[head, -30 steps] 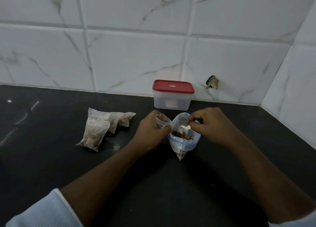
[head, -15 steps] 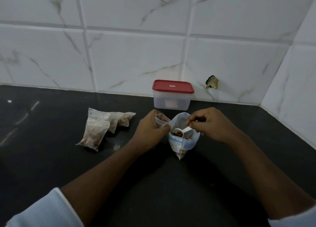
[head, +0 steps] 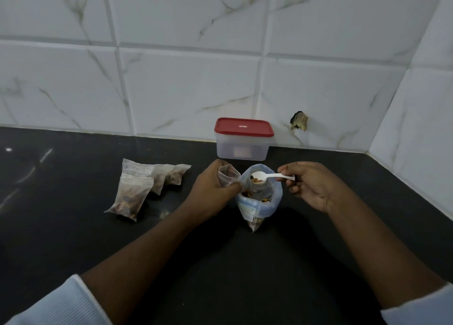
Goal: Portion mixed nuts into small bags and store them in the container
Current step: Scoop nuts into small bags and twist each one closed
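Where the dark surface [head: 73,239] stretches out at the left, a cluster of filled small bags [head: 132,197] lies flat, the bags overlapping one another and well apart from both hands. Next comes the left hand [head: 213,190], fingers and thumb curled round an open small bag [head: 228,176], held upright with its mouth facing up; what it contains I cannot tell. Behind, against the tiled wall [head: 186,92], stands the container [head: 241,149], clear-sided, with its red lid [head: 244,127] on. In front of it, touching the left hand, stands the large bag [head: 259,202], its mouth wide open and mixed nuts [head: 247,193] showing inside. Over that mouth hangs a white spoon [head: 267,177], its bowl carrying a few nuts, just beside the small bag's rim. The right hand [head: 308,185] pinches the spoon's handle between thumb and curled fingers, with the handle's end showing. Above that hand, a chipped hole [head: 299,123] marks the wall.
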Demonstrator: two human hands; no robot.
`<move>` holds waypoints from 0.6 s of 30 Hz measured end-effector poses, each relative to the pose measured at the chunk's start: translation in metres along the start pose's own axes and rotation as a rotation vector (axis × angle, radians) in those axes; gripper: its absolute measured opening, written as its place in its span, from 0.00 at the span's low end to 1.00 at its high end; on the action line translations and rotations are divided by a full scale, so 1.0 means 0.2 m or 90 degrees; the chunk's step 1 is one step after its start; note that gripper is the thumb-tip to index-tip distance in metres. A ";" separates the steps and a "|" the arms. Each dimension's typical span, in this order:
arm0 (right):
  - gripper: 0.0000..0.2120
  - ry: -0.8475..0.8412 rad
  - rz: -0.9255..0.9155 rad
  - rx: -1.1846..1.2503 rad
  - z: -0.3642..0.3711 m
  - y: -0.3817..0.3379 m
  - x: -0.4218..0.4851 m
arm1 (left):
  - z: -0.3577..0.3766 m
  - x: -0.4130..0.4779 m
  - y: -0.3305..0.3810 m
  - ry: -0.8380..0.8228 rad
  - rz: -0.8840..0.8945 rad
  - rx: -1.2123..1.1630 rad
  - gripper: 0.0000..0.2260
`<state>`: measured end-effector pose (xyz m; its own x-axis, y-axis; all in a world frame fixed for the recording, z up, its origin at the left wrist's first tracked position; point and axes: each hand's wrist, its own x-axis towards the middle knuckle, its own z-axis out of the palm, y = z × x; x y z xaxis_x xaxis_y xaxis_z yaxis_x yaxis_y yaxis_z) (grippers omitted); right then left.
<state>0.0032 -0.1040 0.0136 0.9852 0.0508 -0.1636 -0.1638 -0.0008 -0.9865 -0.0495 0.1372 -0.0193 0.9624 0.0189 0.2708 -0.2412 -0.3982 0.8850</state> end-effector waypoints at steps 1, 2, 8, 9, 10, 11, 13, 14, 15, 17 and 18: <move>0.07 -0.007 -0.001 0.017 0.00 -0.01 0.00 | 0.00 0.00 0.00 -0.003 0.001 0.001 0.12; 0.07 -0.014 -0.004 0.025 0.01 -0.02 -0.01 | 0.00 0.00 0.00 -0.005 0.001 0.002 0.12; 0.06 -0.079 -0.116 0.080 0.07 -0.02 -0.06 | 0.01 0.02 -0.02 -0.011 0.005 0.014 0.13; 0.06 -0.099 -0.149 0.076 0.09 -0.02 -0.07 | 0.01 0.02 -0.03 -0.011 0.010 0.012 0.13; 0.06 -0.120 -0.188 0.053 0.11 -0.01 -0.08 | 0.01 0.02 -0.04 -0.011 0.015 0.006 0.13; 0.07 -0.141 -0.237 -0.003 0.12 -0.01 -0.09 | 0.01 0.02 -0.04 -0.010 0.019 -0.003 0.13; 0.10 -0.179 -0.337 -0.195 0.14 0.01 -0.11 | 0.01 0.02 -0.05 -0.004 0.030 -0.008 0.12; 0.12 -0.190 -0.373 -0.284 0.15 0.02 -0.12 | 0.01 0.02 -0.06 0.002 0.038 -0.005 0.11; 0.13 -0.190 -0.397 -0.338 0.16 0.02 -0.13 | 0.01 0.02 -0.06 0.007 0.045 0.000 0.11; 0.14 -0.171 -0.423 -0.374 0.16 0.02 -0.13 | 0.01 0.03 -0.05 0.011 0.046 0.006 0.12; 0.14 -0.166 -0.433 -0.385 0.16 0.02 -0.13 | 0.01 0.03 -0.05 0.012 0.043 0.008 0.12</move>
<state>-0.0243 -0.0742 0.0150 0.8057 0.4526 0.3822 0.5672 -0.4032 -0.7182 -0.0416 0.1392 -0.0286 0.9416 0.0087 0.3367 -0.3037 -0.4104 0.8598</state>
